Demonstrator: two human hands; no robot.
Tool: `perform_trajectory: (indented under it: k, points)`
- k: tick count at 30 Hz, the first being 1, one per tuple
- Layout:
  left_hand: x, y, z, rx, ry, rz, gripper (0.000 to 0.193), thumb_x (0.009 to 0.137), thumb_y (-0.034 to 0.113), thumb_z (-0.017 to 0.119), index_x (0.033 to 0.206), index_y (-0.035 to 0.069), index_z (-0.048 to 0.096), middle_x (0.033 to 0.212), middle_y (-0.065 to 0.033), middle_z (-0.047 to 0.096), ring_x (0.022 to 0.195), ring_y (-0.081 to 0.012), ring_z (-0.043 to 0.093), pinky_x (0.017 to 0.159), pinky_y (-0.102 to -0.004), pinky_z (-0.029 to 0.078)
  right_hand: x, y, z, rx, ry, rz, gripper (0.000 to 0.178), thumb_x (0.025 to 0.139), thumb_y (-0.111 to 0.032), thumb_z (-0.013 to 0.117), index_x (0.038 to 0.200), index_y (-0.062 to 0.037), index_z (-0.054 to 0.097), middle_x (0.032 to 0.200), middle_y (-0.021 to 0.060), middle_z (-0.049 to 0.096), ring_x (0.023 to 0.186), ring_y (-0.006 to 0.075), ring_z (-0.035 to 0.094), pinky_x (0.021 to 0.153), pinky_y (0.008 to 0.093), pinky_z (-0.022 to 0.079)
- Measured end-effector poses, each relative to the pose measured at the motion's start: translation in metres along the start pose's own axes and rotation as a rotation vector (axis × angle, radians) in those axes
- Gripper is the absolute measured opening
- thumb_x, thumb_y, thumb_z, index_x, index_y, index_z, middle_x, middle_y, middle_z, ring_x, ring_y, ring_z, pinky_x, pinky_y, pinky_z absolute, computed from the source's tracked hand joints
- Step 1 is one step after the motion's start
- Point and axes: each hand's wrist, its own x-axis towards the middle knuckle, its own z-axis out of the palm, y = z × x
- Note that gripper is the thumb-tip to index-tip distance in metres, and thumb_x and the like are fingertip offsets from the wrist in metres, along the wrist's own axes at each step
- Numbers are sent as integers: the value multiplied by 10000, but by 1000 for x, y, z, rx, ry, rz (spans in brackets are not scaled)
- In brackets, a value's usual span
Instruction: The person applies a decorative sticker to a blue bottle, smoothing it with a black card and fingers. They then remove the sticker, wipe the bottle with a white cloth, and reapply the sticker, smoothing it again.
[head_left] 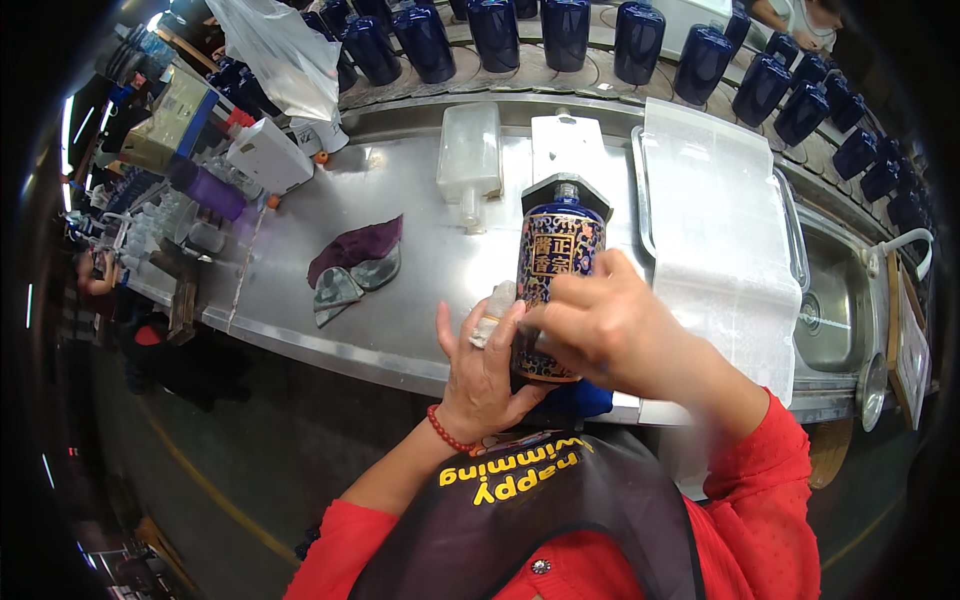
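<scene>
Two Hands Meet on a Patterned Bottle at a Steel Bench

A dark blue patterned bottle (562, 240), its ornament picked out in gold, sits between a worker's hands at the near edge of a steel bench (285, 300), its neck pointing away from the body. It lies just right of the left hand (478, 370) and touches it; the right hand (610, 320) comes over its lower right side.

The left hand grips the bottle low on its left flank, thumb close to the base, the outer fingers spread away from the glass. A white wrapping (487, 325) shows at its fingers, and a red bracelet (452, 430) circles the wrist. The right hand is curled, knuckles up, its fingertips at the bottle's front; whether it pinches anything cannot be told, as the fingers hide it.

Beyond the neck stands a dark angular piece (597, 199). A clear bottle (468, 150) lies farther up the bench, with a purple cloth (355, 245) and grey pieces (375, 268) to the left. At right, a white sheet (705, 230) spreads beside a metal sink (840, 340). Plain blue bottles (495, 35) line the far side.
</scene>
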Motion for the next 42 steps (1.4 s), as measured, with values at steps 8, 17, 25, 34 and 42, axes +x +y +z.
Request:
perform_trajectory:
  k: [8, 17, 25, 34, 42]
  points:
    - [-7, -15, 4, 17, -6, 55, 916, 848, 511, 769, 1474, -40, 391, 1406, -165, 546, 1254, -393, 515, 1169, -682, 87, -12, -1, 5, -106, 186, -19, 112, 761, -136, 707, 841, -137, 629, 735, 33, 508, 626, 218, 508, 687, 395, 371]
    - [-1, -4, 2, 48, -92, -14, 1017, 821, 591, 761, 1511, -29, 345, 1389, -175, 536, 1297, -362, 500, 1184, -650, 57, -7, 23, 5, 63, 291, 228, 234, 728, -116, 784, 940, -129, 684, 799, 40, 576, 751, 231, 595, 735, 388, 392]
    - [1, -13, 2, -108, -117, -26, 1040, 855, 602, 718, 1540, -51, 289, 1476, -208, 494, 1349, -367, 476, 1172, -671, 62, -13, 20, 7, 542, 131, 314, 151, 806, -120, 770, 891, -61, 660, 841, 89, 623, 723, 303, 650, 631, 396, 540]
    - [5, -8, 0, -13, -67, 49, 1082, 820, 689, 683, 1546, -28, 322, 1488, -204, 495, 1346, -388, 466, 1151, -695, 94, -41, 13, 7, 342, 147, 218, 217, 809, -69, 780, 1003, -51, 686, 866, 102, 631, 754, 266, 639, 682, 355, 487]
    - [1, -25, 4, -234, -169, 66, 1222, 862, 840, 464, 1608, -53, 92, 1617, -303, 256, 1498, -487, 244, 1180, -662, 16, -73, -5, 22, 783, 337, 767, 157, 960, -114, 712, 1060, -1, 672, 866, -8, 657, 759, 24, 581, 629, 185, 462]
